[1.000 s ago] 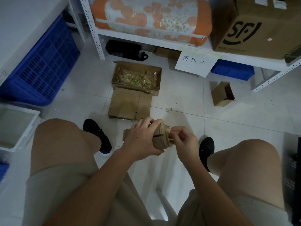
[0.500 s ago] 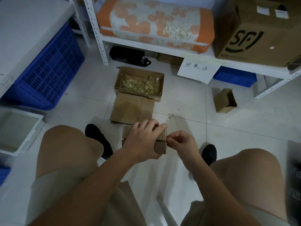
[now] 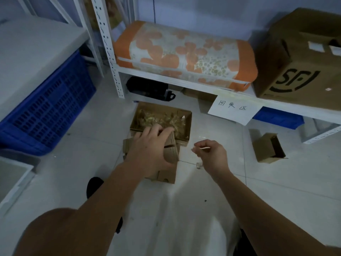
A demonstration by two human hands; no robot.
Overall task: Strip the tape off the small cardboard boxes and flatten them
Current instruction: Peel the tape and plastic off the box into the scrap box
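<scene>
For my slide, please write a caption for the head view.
Left hand grips small box; right hand pinches tape strip.

The left hand [image 3: 151, 145] hides most of the small box [image 3: 170, 154] it grips; flattened cardboard [image 3: 164, 177] beneath is partly covered.

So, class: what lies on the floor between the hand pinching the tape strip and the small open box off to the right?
Head view: only bare floor tiles between the right hand and small open box.
</scene>
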